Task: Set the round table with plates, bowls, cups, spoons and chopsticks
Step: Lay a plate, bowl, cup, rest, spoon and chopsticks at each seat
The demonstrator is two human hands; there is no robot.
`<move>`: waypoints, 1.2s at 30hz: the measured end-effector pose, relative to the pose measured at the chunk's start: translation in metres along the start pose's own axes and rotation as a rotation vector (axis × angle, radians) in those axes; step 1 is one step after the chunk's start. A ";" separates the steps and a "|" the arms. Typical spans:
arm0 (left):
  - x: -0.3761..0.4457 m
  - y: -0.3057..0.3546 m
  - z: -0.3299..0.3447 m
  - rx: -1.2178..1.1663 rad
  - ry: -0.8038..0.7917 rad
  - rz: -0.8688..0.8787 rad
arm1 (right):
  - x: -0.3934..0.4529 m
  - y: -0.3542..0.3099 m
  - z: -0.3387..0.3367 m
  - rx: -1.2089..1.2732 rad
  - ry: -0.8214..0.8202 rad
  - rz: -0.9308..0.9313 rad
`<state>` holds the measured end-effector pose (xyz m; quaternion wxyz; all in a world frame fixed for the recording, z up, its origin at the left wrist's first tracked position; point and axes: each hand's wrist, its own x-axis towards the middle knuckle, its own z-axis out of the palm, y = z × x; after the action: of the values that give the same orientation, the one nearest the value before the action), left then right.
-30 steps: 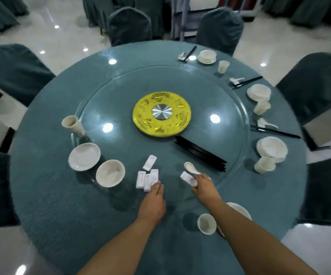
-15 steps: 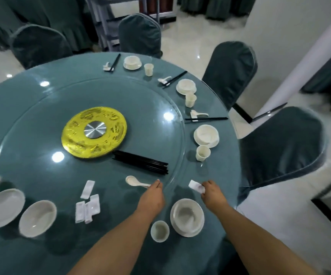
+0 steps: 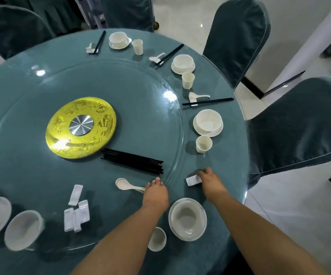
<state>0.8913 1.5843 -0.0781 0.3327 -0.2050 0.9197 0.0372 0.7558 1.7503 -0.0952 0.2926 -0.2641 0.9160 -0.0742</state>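
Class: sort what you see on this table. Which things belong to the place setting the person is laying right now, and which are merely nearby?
In use:
rest, under the right hand
spoon, at the left hand
bowl on plate
near cup
chopstick pile

Nearby:
yellow disc
chairs
spare rests
finished settings

teal tablecloth [image 3: 216,161], gold embossed disc [image 3: 81,128], black chopsticks [image 3: 132,163], white bowls [image 3: 208,122]

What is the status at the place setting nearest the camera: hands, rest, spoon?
Right hand setting white rest on cloth. Left hand on spoon handle, grip unclear. Chopstick bundle lies just beyond, untouched.
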 end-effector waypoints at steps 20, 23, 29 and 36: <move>-0.008 -0.006 0.005 0.010 -0.089 -0.006 | 0.015 -0.024 0.021 0.018 0.126 0.059; -0.015 -0.012 0.012 0.032 -0.103 0.002 | 0.013 -0.024 0.019 0.021 0.099 0.062; -0.025 -0.022 0.022 0.045 -0.084 0.024 | 0.013 -0.061 0.012 -0.003 0.243 -0.088; -0.039 -0.052 0.027 -0.042 -0.040 0.090 | 0.030 -0.163 0.021 0.068 0.110 -0.193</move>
<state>0.9553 1.5559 -0.0712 0.3444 -0.1697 0.9202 0.0757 0.8186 1.5960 -0.0798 0.2422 -0.3363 0.8980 -0.1476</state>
